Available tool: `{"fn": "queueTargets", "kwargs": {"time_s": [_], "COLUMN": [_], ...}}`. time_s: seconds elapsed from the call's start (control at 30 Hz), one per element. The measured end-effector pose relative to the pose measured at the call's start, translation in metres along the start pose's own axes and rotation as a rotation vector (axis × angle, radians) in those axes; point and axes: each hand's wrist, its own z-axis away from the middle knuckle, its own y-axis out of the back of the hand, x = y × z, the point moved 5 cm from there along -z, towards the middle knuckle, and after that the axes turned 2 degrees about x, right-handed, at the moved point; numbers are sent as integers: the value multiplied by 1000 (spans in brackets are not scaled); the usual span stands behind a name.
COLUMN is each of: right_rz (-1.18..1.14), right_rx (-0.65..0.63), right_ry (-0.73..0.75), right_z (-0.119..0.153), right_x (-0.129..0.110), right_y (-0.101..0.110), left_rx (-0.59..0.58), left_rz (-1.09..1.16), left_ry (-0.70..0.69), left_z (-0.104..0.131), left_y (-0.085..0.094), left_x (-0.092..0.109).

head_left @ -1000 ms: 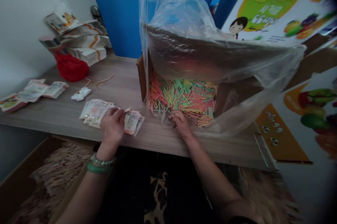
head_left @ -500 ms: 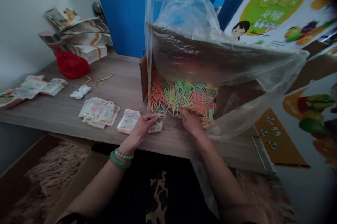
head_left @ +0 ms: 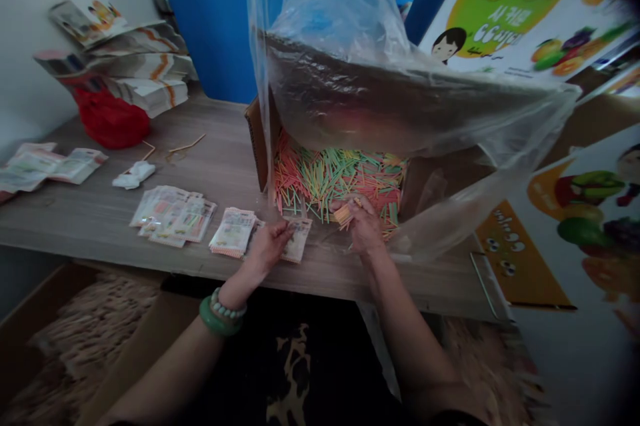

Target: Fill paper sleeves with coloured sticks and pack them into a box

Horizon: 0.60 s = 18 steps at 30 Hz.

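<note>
My left hand (head_left: 273,243) is closed on the edge of a small printed packet (head_left: 299,239) at the front of the table. Between the fingers of my right hand (head_left: 365,223) is a small bunch of thin orange-yellow sticks (head_left: 344,215). That hand is at the front of a cardboard box (head_left: 256,146) lined with clear plastic. Loose sticks (head_left: 325,179) in pink, green and yellow fill the box. Left of my left hand lie a neat stack of packets (head_left: 233,231) and a fanned-out pile of packets (head_left: 175,214).
The clear plastic liner (head_left: 440,226) spreads over the box and down its right side. Farther left are a crumpled white tissue (head_left: 133,175), a red bag (head_left: 113,121), stacked paper bundles (head_left: 150,93) and more packets (head_left: 55,166). Printed boards (head_left: 585,226) stand at the right.
My right hand has lifted slightly out of the loose sticks, and a bunch now shows in its fingers. My left hand stays at the packet. The whole view has shifted a little.
</note>
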Motion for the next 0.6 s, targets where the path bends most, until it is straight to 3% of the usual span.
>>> {"fn": "queueTargets", "kwargs": {"time_s": [0.13, 0.3, 0.6], "right_rz": [-3, -9, -137], "right_rx": [-45, -73, -43], "right_ry": [3, 60, 176], "right_z": [7, 20, 31], "right_x": [-9, -27, -60], "right_y": [-16, -44, -81], "left_rx": [-33, 77, 118], "left_rz": [80, 197, 126], "left_ry": [31, 87, 54], "left_z": [3, 9, 14], "left_y": [2, 8, 11], "left_x": [5, 18, 26]}}
